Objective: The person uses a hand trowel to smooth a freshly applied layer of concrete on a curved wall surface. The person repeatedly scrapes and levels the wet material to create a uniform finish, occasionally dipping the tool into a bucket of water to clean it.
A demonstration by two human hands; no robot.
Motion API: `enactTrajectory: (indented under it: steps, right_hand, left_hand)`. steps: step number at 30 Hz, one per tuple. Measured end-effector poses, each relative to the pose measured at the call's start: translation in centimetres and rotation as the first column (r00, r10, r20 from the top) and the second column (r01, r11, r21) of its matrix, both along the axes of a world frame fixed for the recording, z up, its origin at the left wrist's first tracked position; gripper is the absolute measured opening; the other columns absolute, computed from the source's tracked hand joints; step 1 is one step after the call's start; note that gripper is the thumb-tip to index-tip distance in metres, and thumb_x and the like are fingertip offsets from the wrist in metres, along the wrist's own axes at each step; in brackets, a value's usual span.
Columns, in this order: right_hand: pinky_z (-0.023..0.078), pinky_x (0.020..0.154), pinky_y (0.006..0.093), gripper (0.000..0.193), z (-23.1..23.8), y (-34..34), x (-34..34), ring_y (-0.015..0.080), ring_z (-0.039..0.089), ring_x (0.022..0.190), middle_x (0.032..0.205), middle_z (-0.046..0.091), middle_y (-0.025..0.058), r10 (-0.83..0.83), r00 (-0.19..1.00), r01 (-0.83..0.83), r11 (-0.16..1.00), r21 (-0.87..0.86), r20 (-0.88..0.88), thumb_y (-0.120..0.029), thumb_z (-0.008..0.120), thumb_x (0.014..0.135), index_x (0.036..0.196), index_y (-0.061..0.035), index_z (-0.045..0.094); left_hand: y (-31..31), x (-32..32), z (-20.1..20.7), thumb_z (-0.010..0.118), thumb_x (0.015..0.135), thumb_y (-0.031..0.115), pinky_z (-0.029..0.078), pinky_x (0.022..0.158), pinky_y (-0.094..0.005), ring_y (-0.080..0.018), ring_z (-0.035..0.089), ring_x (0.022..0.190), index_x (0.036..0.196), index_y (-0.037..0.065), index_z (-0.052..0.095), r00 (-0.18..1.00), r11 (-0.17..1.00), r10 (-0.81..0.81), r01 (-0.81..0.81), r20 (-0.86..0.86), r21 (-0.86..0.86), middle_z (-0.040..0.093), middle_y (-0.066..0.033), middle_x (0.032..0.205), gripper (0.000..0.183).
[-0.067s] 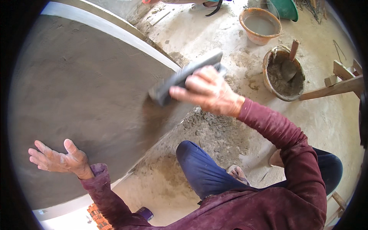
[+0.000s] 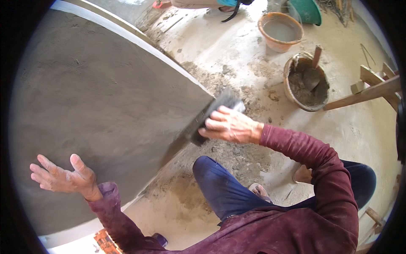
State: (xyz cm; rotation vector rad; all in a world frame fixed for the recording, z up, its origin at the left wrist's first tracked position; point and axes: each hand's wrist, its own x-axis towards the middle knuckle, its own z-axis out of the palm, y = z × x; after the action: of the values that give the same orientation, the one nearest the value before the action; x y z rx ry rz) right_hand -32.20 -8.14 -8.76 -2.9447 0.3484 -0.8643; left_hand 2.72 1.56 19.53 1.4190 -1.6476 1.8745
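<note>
My right hand (image 2: 231, 125) is wrapped round a grey plastering float (image 2: 201, 120), partly smeared by motion. The float's long edge lies against or very near the lower right border of a grey plastered wall (image 2: 101, 93); contact is hard to tell. A darker patch shows on the plaster just below the float. Over the wall's lower left, my left hand (image 2: 65, 177) is held up with fingers spread and nothing in it. The plaster looks damp and mostly smooth, with faint marks.
To the right stands a bucket (image 2: 289, 91) of mortar with a trowel (image 2: 314, 70) in it. Behind it are an orange basin (image 2: 270, 43) of cloudy liquid and a green bucket (image 2: 311, 12). Wooden pieces (image 2: 368, 95) stand far right. Another person (image 2: 196, 3) is at the top. Mortar crumbs (image 2: 241, 161) litter the floor.
My right hand has moved the float down toward the wall's lower edge. My left hand stays nearly in place. The view has shifted slightly.
</note>
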Motion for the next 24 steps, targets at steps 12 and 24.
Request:
enactTrajectory:
  steps: [12,24]
  right_hand:
    - [0.047,0.103,0.0456,0.039,11.4,-16.7,-23.3,0.0345,0.060,0.123,0.133,0.061,0.0220,-0.675,0.729,0.576,0.519,0.632,-0.109,-0.022,0.059,0.100,0.135,-0.0058,0.056]
    - [0.056,0.094,0.0455,0.031,-10.0,-39.0,-23.5,0.0350,0.070,0.112,0.117,0.072,0.0215,-0.721,0.339,0.919,0.391,0.049,-0.604,-0.012,0.052,0.089,0.106,-0.0017,0.076]
  left_hand:
    - [0.1,-0.2,0.8,0.042,0.100,0.066,0.029,0.116,-0.0550,-0.0339,0.039,0.145,0.152,0.016,0.051,0.995,1.000,0.008,-0.006,0.098,-0.022,0.043,-0.0126,0.158,0.073]
    - [2.5,0.2,1.9,0.040,0.101,0.066,0.013,0.123,-0.0604,-0.0429,0.018,0.153,0.156,0.001,0.036,0.989,0.983,0.093,-0.109,0.112,0.149,0.024,-0.0226,0.165,0.086]
